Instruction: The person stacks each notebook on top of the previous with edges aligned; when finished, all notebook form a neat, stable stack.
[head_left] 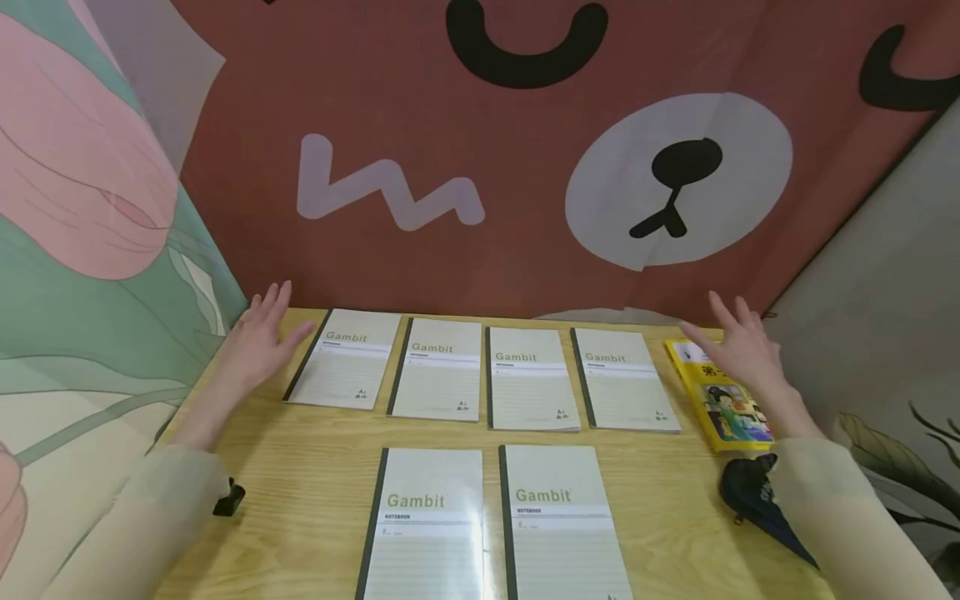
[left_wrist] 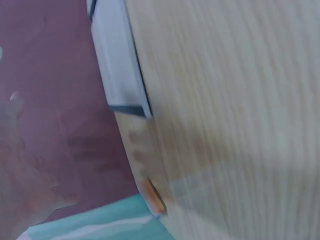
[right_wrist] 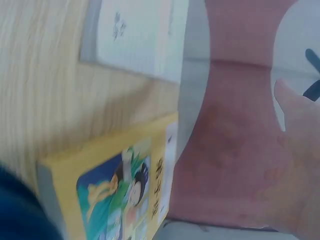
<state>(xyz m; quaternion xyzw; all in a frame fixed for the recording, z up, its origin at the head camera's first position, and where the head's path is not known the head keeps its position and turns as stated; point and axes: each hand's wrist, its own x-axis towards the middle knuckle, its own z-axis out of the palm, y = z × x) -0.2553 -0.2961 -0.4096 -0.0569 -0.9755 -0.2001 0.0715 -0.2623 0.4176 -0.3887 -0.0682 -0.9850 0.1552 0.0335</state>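
Both your hands are empty, fingers spread, raised at either end of a row of notebooks.
Your left hand [head_left: 258, 346] has the leftmost notebook [head_left: 343, 367] just to its right; your right hand [head_left: 746, 354] hangs over the yellow book [head_left: 735, 408], with the rightmost notebook [head_left: 626, 379] to its left. Two nearer notebooks [head_left: 423, 533] lie between your forearms, closer to you. Sweeping your left hand inward while low could skew that end of the row. Dropping the right one straight down could shove the yellow book, and your right sleeve [head_left: 847, 508] could drag the dark cloth item [head_left: 757, 500] beneath it.
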